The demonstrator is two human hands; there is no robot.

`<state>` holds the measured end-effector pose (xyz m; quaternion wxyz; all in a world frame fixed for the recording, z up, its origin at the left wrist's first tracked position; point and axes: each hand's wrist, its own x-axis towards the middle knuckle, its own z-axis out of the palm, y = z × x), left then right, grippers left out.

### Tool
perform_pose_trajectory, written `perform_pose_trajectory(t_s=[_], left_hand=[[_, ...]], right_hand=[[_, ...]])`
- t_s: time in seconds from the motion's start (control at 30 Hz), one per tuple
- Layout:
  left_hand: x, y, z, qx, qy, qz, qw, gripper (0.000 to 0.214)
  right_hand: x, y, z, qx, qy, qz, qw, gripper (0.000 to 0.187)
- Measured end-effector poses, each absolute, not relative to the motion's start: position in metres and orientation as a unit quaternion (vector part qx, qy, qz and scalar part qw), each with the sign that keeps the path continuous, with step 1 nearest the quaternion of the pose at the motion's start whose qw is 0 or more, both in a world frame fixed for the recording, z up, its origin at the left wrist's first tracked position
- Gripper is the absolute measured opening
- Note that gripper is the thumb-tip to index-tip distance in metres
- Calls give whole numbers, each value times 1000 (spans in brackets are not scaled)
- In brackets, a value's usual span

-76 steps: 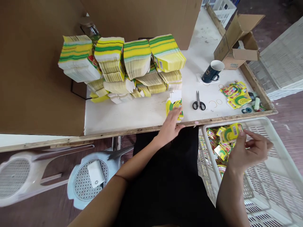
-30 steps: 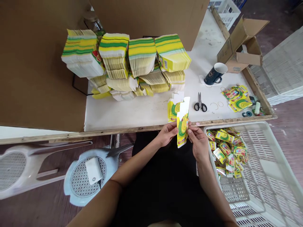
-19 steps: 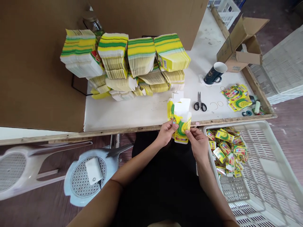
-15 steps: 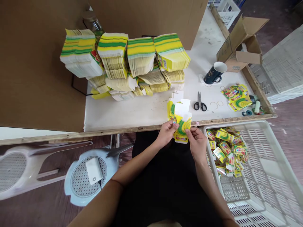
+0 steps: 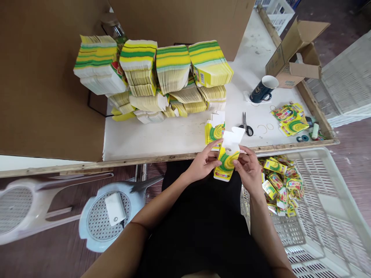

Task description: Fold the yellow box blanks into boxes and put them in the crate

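Observation:
Between both hands I hold a small yellow and green printed carton (image 5: 227,160), its white top flaps standing up. My left hand (image 5: 205,163) is closed on the carton's left side, thumb on the front. At the opposite side my right hand (image 5: 248,170) grips the carton with its thumb against the printed face. Just beyond, on the table edge, lie a few flat cartons (image 5: 213,131) of the same print. Black-handled scissors (image 5: 247,125) rest to the right of the flaps.
Bundled flat cartons (image 5: 174,69) are stacked along the table's back. To the right stand a dark mug (image 5: 263,89), an opened cardboard box (image 5: 301,63) and more flat cartons (image 5: 290,119). A white plastic basket (image 5: 321,185) holds several filled-looking packs; a blue stool (image 5: 98,208) stands lower left.
The carton has gone from flat to opened out, its top flaps now spread. Both hands have shifted slightly right and nearer my body, uncovering the flat cartons behind.

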<state>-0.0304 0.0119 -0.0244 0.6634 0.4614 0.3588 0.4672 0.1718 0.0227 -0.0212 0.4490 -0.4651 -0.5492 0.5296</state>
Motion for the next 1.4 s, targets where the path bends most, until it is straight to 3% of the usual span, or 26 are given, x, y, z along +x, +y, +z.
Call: perform_pose_trajectory(t_s=[0.23,0.33,0.5,0.6,0.8,0.87,0.97,1.27,1.4], left_hand=[[-27,7,-31,468,360,443,675,55],[-25,6,-33,464,354,422,693,49],[-25,8,-30,464,344,429,695,71],[-26,10,-30,480,340,422,689,79],[-24,13,-30,497,359,449,650,57],[-22,13,-31,508,368,451,635,55],[-21,12,-32,529,362,449,623,52],[-22,13,-25,485,352,450,662,61],[-22,15,-22,460,359,451,675,67]], right_hand=[[180,21,-16,-487,-595,496,403,29],[181,24,-14,-496,-621,457,400,26],[176,27,-17,-486,-617,416,458,21],[175,28,-19,-498,-583,431,476,35],[188,31,-8,-476,-657,388,438,49],[189,32,-4,-493,-648,429,391,43],[184,32,-5,-525,-635,453,341,48],[172,35,-12,-568,-662,378,310,43],[174,32,-10,-555,-666,366,337,37]])
